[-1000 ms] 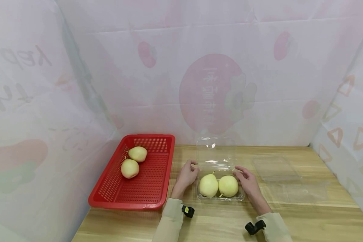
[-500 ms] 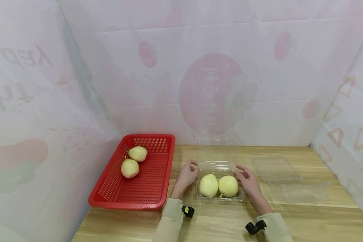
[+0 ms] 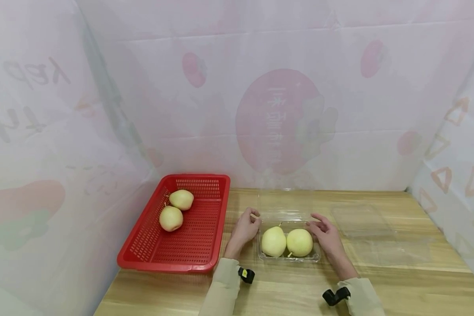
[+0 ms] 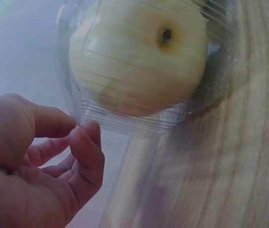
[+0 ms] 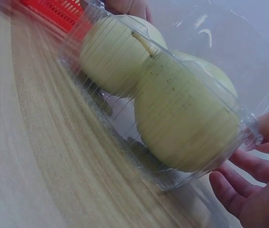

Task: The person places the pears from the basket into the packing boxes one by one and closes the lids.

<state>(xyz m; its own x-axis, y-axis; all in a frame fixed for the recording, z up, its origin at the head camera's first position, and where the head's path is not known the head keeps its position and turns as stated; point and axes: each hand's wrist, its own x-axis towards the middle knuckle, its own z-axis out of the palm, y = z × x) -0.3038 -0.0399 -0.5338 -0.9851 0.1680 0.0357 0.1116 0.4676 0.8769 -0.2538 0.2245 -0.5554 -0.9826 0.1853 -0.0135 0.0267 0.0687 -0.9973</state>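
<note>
A clear plastic clamshell box (image 3: 290,259) stands on the wooden table with its lid (image 3: 286,202) swung open toward the wall. Side by side in its base lie two pale yellow pears, the left pear (image 3: 274,242) and the right pear (image 3: 299,242). My left hand (image 3: 245,226) pinches the box's left rim; the left wrist view shows thumb and fingertips (image 4: 88,142) meeting at its edge. At the opposite side, my right hand (image 3: 328,239) holds the right rim near a small tab, fingers (image 5: 248,173) curled below it.
A red plastic basket (image 3: 174,267) stands left of the box, with an upper pear (image 3: 181,199) and a lower pear (image 3: 171,218) inside. More clear plastic packaging (image 3: 363,220) lies on the right. A printed cloth wall (image 3: 205,114) rises behind the table.
The lid leans farther back, its top edge sitting lower and its bright reflections gone. Both hands keep their places at the rim, and the pears have not moved.
</note>
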